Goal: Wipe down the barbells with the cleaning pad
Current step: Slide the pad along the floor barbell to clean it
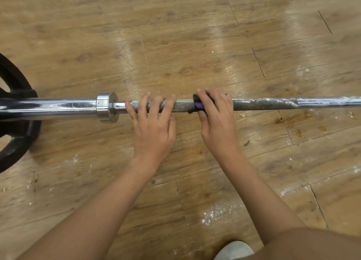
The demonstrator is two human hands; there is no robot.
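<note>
The wooden floor [175, 35] fills the frame, and a barbell [263, 103] lies across its middle from the left edge to the right edge. A black weight plate [15, 134] sits on the sleeve at the far left, with the shiny collar [106, 107] just inside it.

The left hand [154, 126] lies over the knurled grip just right of the collar. Its fingers are spread and fairly straight across the bar, so it appears to steady the bar rather than clasp it. The right hand [216, 121], just beside it at centre frame, clamps a purple-and-black cleaning pad [199, 105] around the bar, fingers over the top and thumb underneath.

The knurling between the collar and the pad looks grey and mostly free of powder, so that stretch seems done. Right of the pad, white chalky residue [277, 101] streaks the bar out towards the right edge, so most of the shaft probably remains to be wiped. Loose white dust [216, 211] speckles the floor at lower centre. Only this one barbell is in view.
</note>
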